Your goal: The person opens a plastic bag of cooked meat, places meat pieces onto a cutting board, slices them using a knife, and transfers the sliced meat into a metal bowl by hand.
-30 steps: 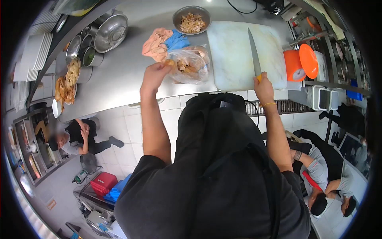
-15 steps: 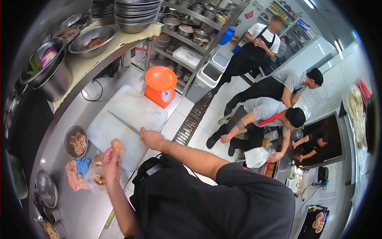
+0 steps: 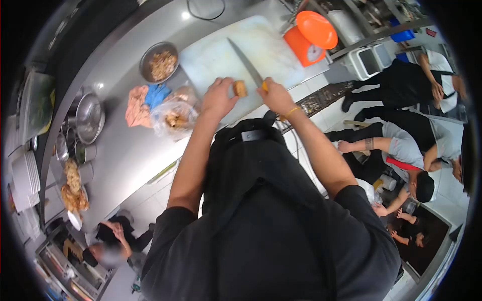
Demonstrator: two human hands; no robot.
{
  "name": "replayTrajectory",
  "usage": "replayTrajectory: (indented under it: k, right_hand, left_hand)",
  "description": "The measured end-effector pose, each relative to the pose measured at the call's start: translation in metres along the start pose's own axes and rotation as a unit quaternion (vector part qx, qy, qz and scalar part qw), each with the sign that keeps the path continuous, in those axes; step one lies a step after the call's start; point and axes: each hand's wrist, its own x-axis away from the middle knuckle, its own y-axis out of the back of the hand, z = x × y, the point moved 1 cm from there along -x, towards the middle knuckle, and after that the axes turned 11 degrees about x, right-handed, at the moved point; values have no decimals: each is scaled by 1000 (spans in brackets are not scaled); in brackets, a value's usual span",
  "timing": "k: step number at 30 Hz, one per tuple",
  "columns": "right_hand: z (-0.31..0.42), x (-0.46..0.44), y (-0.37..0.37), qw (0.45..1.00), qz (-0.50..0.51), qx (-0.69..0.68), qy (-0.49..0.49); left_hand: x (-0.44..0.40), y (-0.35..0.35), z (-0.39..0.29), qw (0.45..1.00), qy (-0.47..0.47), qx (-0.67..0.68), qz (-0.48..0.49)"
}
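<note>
My right hand [image 3: 276,97] is closed round the yellow handle of a knife [image 3: 245,61]. Its long blade slants up and left over the white cutting board [image 3: 206,55]. Left of the knife, a small browned piece of food [image 3: 240,89] sits on the board's near part. Beside it is my left hand [image 3: 219,98], thumb and fingers apart at the piece's left side; whether they touch it I cannot tell. Behind that hand are a clear plastic bag [image 3: 173,120] with brown pieces inside and a metal bowl [image 3: 159,62] of chopped brown food.
An orange scale [image 3: 309,45] stands past the board's right end. Pink and blue cloths [image 3: 143,103] lie by the bag. Metal bowls [image 3: 89,118] and cooked food [image 3: 74,193] line the counter's left. Co-workers [image 3: 401,145] are on the right, another person [image 3: 113,246] at lower left.
My left hand has lowered the food piece from the air onto the board and its fingers have spread. The knife stays in my right hand. My view has turned, shifting the board upward and right.
</note>
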Motion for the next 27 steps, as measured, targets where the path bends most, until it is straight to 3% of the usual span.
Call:
replayTrajectory:
  k: [8,17,23,27]
  right_hand:
    - [19,33,7,1000,19,20,11]
    - [26,60,21,997,51,61,18]
    - [29,32,-23,1000,26,16,-8]
    - [29,17,-8,999,22,12,33]
  left_hand:
    - [-28,-7,3,991,-87,-16,96]
    - [-37,-14,-4,996,-37,-31,72]
    - [-43,-15,2,996,-54,-7,71]
    - [-41,-16,-4,998,-17,-5,66]
